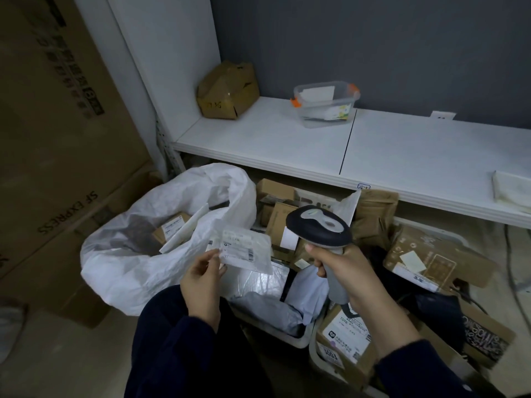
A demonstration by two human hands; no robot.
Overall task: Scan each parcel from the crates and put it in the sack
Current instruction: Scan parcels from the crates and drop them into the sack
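Note:
My left hand [202, 272] pinches a small flat white parcel [244, 249] by its lower left corner, label facing up, just over the right rim of the open white sack [138, 254]. A cardboard box and a white envelope lie inside the sack. My right hand [342, 271] grips the handle of a grey and black barcode scanner [319, 225], whose head sits right of the parcel. Below both hands, white crates [298, 338] hold grey mailers, brown boxes and labelled cartons.
A white shelf [316, 145] runs across above the crates, carrying a dented brown box [227, 90] and a clear plastic tub [326, 103]. Tall cardboard cartons [57, 139] stand at the left beside the sack. A cable trails on the floor at the right.

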